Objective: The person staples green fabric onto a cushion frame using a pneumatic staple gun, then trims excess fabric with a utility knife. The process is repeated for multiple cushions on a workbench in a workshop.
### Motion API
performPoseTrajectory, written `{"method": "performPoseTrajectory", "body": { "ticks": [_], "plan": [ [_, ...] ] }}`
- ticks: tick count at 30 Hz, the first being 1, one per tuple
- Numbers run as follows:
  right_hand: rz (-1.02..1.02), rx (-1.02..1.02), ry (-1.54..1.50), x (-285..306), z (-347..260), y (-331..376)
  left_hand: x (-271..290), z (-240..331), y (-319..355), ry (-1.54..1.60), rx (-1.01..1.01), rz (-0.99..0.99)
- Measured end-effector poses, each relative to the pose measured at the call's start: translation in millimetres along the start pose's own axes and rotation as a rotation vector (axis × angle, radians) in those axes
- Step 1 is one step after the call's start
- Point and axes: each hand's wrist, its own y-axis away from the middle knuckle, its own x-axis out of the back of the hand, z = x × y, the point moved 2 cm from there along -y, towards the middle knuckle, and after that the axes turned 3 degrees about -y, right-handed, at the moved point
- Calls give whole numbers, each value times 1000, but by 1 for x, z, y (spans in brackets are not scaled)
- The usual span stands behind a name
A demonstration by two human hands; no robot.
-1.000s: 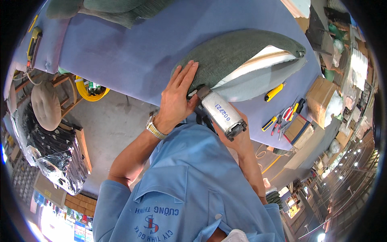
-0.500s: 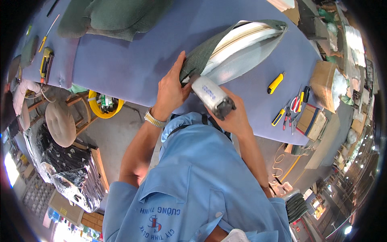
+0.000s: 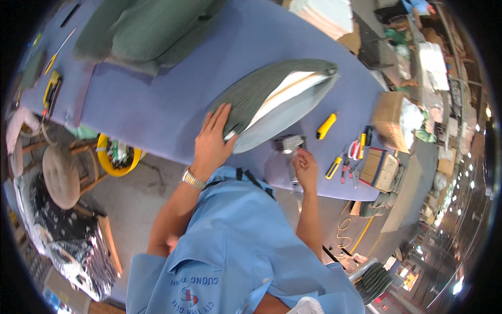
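Observation:
A dark green fabric cushion cover (image 3: 241, 97) lies on the blue-covered table, its long side open. White padding with a thin tan strip (image 3: 290, 88) shows inside, and a pale grey flap (image 3: 274, 124) spreads along the near side. My left hand (image 3: 212, 144) grips the cover's near left end, fingers over the top and thumb at the edge. A silver and dark hand tool (image 3: 289, 143), blurred, rests on the table to the right of the cover. Beside it, my right hand (image 3: 306, 166) has its fingers curled in; what they hold, if anything, is hidden.
Right of my hand lie a yellow cutter (image 3: 327, 126), a yellow-handled screwdriver (image 3: 334, 166), red-handled pliers (image 3: 355, 150) and a cardboard box (image 3: 389, 120). Larger green upholstered pieces (image 3: 151, 39) occupy the far left. A yellow bucket (image 3: 103, 166) stands below the table's left edge.
My right hand has brought the silver tool from the cover's near end down to the table at the right. The left hand stays on the cover. The whole view has shifted.

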Motion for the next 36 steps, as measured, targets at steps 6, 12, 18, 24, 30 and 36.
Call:
{"method": "performPoseTrajectory", "body": {
  "ticks": [6, 12, 18, 24, 30, 36],
  "plan": [
    [143, -66, -533, 46, -128, -60, -23, 1, 23, -67, -85, 28],
    [-30, -398, -622, 43, -147, -142, -43, 6, 41, -107, -119, -26],
    [173, -451, -707, 33, -131, -190, -40, 8, 39, -74, -117, -45],
    [177, -284, -761, 28, -132, -175, 11, 3, 27, -19, -157, -131],
    [69, -177, -746, -7, -150, -33, 124, -30, 118, 199, 117, -552],
    [206, -62, -809, -25, -131, 16, 144, -54, 76, 338, 153, -874]
  ]
}}
